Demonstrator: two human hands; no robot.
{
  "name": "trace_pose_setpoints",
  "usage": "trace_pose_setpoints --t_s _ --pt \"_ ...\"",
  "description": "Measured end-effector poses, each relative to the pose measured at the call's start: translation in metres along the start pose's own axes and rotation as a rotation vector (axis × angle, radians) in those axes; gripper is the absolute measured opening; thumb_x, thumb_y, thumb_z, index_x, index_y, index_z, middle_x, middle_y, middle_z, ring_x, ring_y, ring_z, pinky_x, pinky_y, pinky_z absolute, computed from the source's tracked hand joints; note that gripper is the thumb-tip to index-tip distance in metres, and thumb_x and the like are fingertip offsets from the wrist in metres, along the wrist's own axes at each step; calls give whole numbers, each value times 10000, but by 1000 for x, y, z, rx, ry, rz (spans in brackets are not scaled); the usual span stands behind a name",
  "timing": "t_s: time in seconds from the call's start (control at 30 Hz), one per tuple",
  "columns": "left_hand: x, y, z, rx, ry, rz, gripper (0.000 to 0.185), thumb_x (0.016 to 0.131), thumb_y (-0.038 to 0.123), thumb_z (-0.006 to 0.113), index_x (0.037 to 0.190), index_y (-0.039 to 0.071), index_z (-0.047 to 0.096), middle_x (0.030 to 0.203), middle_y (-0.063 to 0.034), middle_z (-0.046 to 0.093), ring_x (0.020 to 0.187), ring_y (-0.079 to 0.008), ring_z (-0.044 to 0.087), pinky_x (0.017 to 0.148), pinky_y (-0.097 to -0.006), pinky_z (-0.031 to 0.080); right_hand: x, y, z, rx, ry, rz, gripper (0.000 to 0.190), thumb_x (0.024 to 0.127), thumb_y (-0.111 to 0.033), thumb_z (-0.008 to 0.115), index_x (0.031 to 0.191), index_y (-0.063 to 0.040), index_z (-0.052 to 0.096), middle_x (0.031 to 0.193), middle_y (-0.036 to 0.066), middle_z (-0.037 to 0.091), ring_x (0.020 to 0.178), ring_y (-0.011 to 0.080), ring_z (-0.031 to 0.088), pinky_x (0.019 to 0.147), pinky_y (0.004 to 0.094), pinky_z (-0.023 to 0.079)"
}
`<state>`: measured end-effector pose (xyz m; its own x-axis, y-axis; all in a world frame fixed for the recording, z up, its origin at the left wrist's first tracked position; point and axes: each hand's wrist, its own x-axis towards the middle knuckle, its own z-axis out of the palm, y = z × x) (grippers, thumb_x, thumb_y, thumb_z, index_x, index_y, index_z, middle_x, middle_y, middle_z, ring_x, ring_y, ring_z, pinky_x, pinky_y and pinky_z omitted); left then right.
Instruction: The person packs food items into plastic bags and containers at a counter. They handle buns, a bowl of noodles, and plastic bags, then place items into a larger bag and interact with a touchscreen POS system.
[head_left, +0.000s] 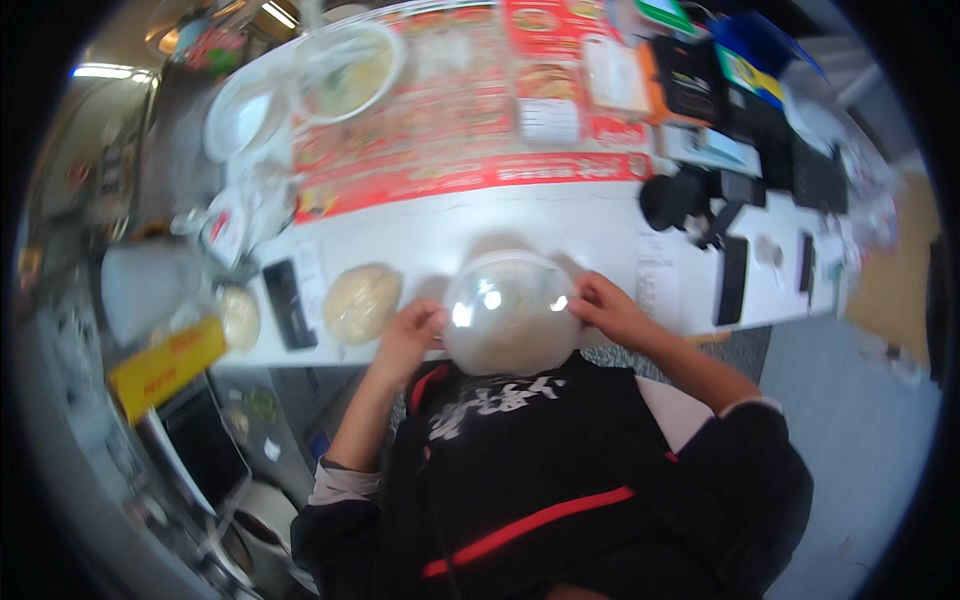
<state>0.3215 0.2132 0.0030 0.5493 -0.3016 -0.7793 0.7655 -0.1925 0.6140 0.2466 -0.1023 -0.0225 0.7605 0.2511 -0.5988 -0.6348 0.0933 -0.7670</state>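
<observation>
A round takeaway bowl (513, 319) with a shiny clear cover is at the front edge of the white counter, close to my chest. Its contents look pale and blurred through the cover. My left hand (417, 330) grips the rim on the left, while my right hand (609, 309) pinches it on the right. Just left of my left hand lies a rounded, pale bundle (363, 303) wrapped in clear plastic. Whether the bowl rests on the counter or is lifted slightly, I cannot tell.
A dark phone (289, 304) and another wrapped bundle (239, 319) lie to the left. Behind, a large covered bowl of food (349, 73) stands by a red printed menu sheet (450, 174). Black devices (686, 201) and boxes (681, 81) crowd the right side.
</observation>
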Motion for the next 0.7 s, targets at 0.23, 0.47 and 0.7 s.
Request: trace_pose_setpoints --t_s 0.23,0.47,0.7 --pt "-20 -71 9 -343 -105 212 152 861 48 633 985 29 547 936 -65 613 847 -166 633 735 -298 566 -15 26 23 40 246 -18 177 904 -170 585 1006 -63 489 885 34 533 792 123 536 674 279 488" --pt "-4 -79 55 -582 -40 420 241 817 64 667 1007 9 530 929 -91 589 821 -182 621 706 -311 547 21 -4 -18 -134 253 -177 375 929 -161 565 1242 -26 405 1053 102 574 972 192 546 845 298 446" --pt "-88 -146 -4 -433 105 611 356 798 151 704 1090 10 558 967 -82 598 903 -152 581 758 -261 480 23 -75 71 -818 581 -963 367 923 -171 586 1218 20 481 1131 162 554 1007 232 560 884 326 458"
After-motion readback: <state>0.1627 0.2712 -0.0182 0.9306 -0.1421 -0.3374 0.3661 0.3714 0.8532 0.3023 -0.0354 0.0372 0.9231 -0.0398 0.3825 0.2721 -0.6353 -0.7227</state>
